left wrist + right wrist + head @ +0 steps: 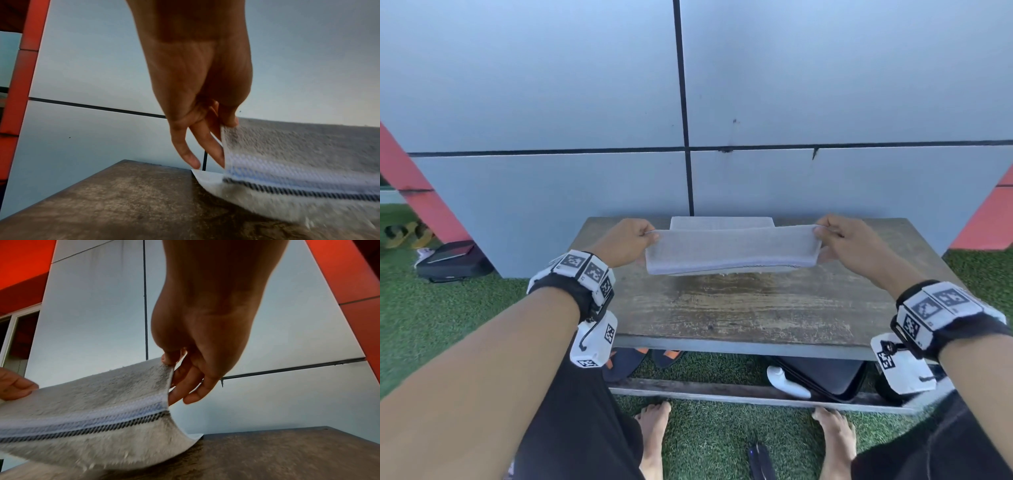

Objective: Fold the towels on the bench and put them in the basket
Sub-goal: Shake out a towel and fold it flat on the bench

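A white towel (pixel 732 251) with a blue and black striped band (pixel 308 191) is lifted over the wooden bench (pixel 739 308), its lower edge trailing on the wood. My left hand (pixel 631 241) pinches its upper left corner (pixel 228 128) between thumb and fingers. My right hand (pixel 849 243) pinches the upper right corner (pixel 167 365) the same way. Behind the lifted towel, a second white towel (pixel 722 222) lies folded at the bench's far edge by the wall. No basket is in view.
A grey panelled wall (pixel 688 102) stands right behind the bench. Under the bench lie sandals (pixel 640 359), a black case (pixel 825 377) and a white controller (pixel 787 380). A black bag (pixel 452 262) and shoes (pixel 407 234) sit on green turf at left. My bare feet (pixel 654 431) are at the bench's front.
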### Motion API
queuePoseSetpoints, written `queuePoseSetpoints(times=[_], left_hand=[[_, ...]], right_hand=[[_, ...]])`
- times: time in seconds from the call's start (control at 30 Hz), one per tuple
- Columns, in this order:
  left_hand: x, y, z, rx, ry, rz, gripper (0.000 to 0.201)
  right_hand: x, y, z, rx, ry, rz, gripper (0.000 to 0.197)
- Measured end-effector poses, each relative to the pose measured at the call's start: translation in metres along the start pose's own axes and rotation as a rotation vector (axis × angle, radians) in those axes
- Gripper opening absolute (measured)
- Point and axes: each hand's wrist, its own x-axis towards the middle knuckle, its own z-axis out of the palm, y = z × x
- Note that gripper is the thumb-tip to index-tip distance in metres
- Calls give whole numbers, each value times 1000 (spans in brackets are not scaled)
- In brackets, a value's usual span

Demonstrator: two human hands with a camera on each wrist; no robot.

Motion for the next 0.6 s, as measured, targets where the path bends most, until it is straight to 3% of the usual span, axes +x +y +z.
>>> queuePoseSetpoints(times=[0.23,0.33,0.5,0.6], left_hand=[[-30,-5,-10,-201,-544,-339,16],[-39,-7,-9,-251,-713,-450,26],[-42,-9,-3,-287,-673,-460,17],[-32,-13,1,-310,-539,-431,19]], right_hand=[[-31,-5,-15,-35,-526,235,23],[-40,-8,-13,-21,-657,283,26],[-43,-9,-2,-29,-624,290,26],[-33,-4,3,-23,-521,238,25]])
